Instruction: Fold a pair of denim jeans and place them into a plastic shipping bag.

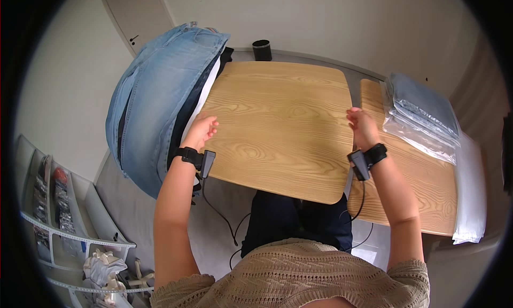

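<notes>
1. My left hand [202, 130] is at the left edge of a wood-grain tabletop [278, 110], beside the garment pile. Its fingers are loosely curled, with gaps between them, and I see nothing in its hold.
2. My right hand [364, 127] is at the tabletop's right edge, its fingers curled in more tightly. Nothing shows in it; I cannot tell how far it is closed or whether it touches the edge.
3. Light-blue jeans [155, 105] lie on top of the pile, just left of my left hand, draping downward, with dark and white layers beneath.
4. I judge the jeans soft and limp but fairly heavy, sturdy rather than fragile, with cloth that grips well. The best hold is probably two-handed, at the thick upper end, away from me, where the waistband seems to be.
5. To my right, on a second wood-grain surface [414, 185], sits a clear-bagged denim bundle [425, 105]. Its film looks slippery and easily creased; supporting it from underneath should be safer than pinching the plastic.
6. Whitish plastic sheets [470, 196] lie along that surface's right edge.
</notes>
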Available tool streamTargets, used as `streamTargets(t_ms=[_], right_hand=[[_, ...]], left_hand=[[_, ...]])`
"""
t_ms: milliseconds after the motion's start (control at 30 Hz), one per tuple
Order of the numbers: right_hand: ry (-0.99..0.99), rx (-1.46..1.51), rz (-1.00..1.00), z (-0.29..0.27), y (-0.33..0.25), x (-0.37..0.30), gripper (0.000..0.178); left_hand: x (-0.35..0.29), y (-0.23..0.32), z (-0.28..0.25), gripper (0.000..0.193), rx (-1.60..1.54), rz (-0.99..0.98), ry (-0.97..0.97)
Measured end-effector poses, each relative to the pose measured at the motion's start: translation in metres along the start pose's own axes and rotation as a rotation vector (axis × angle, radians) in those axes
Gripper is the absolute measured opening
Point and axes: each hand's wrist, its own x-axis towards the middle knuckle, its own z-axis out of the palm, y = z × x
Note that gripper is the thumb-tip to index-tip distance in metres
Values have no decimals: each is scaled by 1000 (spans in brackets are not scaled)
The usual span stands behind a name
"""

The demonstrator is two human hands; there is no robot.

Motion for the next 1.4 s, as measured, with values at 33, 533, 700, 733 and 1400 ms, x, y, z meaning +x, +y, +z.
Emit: streamTargets(t_ms=[33, 533, 700, 733, 1400], right_hand=[[-12, -5, 26, 23, 16, -5, 15], [-449, 476, 384, 127, 112, -49, 11], [-550, 486, 436, 123, 113, -44, 11], [-592, 474, 427, 123, 114, -44, 11], [-1155, 296, 593, 123, 101, -77, 44]], left_hand=[[-10, -2, -7, 59, -30, 1, 156], [-27, -71, -175, 25, 1307, 193, 963], [-29, -78, -176, 13, 1298, 319, 874], [-33, -77, -173, 13, 1214, 367, 786], [-148, -16, 125, 10, 484, 647, -489]])
